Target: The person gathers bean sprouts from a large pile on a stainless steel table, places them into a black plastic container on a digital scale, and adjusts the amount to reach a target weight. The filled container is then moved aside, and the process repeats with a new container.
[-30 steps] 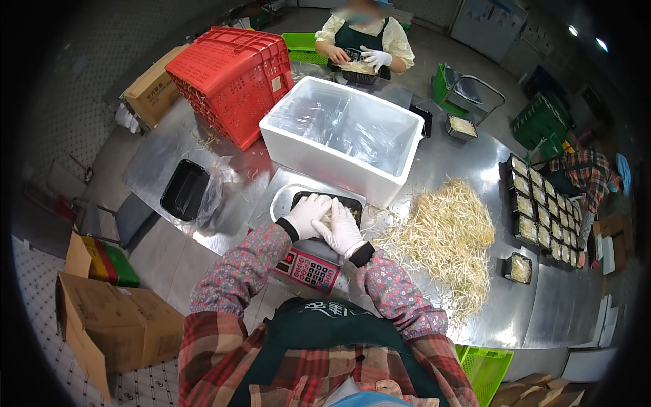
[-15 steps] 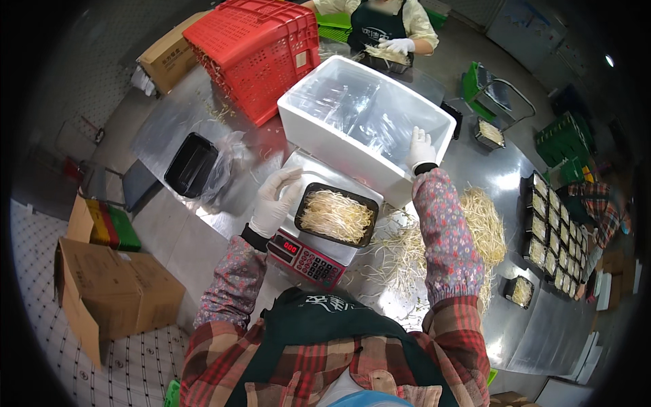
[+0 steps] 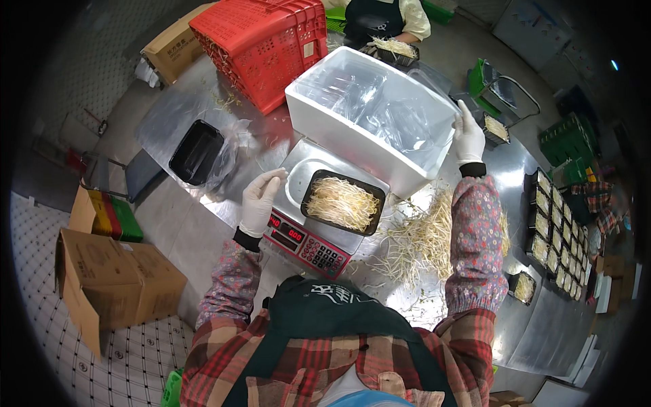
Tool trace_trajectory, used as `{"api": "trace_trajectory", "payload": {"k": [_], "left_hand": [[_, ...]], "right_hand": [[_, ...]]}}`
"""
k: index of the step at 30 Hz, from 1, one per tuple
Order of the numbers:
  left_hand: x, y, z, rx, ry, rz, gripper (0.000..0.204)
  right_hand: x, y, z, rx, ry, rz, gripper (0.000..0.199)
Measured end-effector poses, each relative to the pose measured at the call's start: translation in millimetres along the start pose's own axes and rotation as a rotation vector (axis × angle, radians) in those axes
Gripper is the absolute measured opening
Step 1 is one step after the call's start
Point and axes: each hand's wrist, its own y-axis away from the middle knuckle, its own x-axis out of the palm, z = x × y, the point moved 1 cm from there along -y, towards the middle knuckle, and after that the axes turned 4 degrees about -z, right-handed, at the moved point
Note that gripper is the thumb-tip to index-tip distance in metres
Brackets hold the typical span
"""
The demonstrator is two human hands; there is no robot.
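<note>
A black tray [image 3: 375, 224] full of bean sprouts [image 3: 343, 203] rests on the steel pan of a red digital scale [image 3: 308, 249]. My left hand [image 3: 259, 202], in a white glove, is at the scale's left edge, fingers bent toward the thumb; I see nothing in it. At the right corner of a white foam box [image 3: 366, 152], my gloved right hand [image 3: 469, 139] has its fingers extended along the rim. Whether they touch the rim I cannot tell. Clear plastic film [image 3: 400, 122] lies inside the box. Loose sprouts [image 3: 417, 241] are heaped on the table right of the scale.
A red crate [image 3: 264, 54] stands beyond the scale, an empty black tray [image 3: 196, 152] at left. Several filled trays [image 3: 559, 234] stand in rows at right, with a single one [image 3: 522, 288] nearer. Across the table, a co-worker [image 3: 380, 24] is by another sprout tray [image 3: 395, 51].
My right hand has moved right, from over the foam box to its corner. My left hand has drawn back left, its fingers nearer the thumb. The co-worker's visible gloved hand has left the sprouts.
</note>
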Motion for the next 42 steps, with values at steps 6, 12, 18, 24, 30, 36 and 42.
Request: {"api": "trace_trajectory", "payload": {"k": [6,12,18,24,30,36,42], "left_hand": [[33.8,3.8,-0.1,-0.242,0.560,0.218,0.074],[87.2,53.5,-32.2,-0.407,0.592,0.609,0.084],[85.1,87.0,-11.0,-0.500,1.205,0.574,0.066],[74.4,97.5,-4.4,-0.647,1.228,0.495,0.067],[61.8,106.7,3.9,-0.664,0.997,0.416,0.055],[48.4,99.2,-13.1,-0.493,0.523,0.185,0.041],[35.2,81.3,-13.8,-0.502,0.618,0.134,0.036]], "right_hand": [[-60.2,51.4,77.2,0.523,-0.937,0.474,0.028],[-65.5,158.4,138.6,0.507,-1.209,0.706,0.026],[-70.1,185.5,145.5,0.561,-1.308,0.543,0.024],[-58.1,204.2,148.6,0.604,-1.412,0.493,0.023],[-47.8,207.7,150.8,0.640,-1.380,0.561,0.023],[-48.6,184.4,156.6,0.349,-0.988,0.540,0.017],[-53.0,150.1,169.2,0.165,-0.986,0.601,0.018]]}}
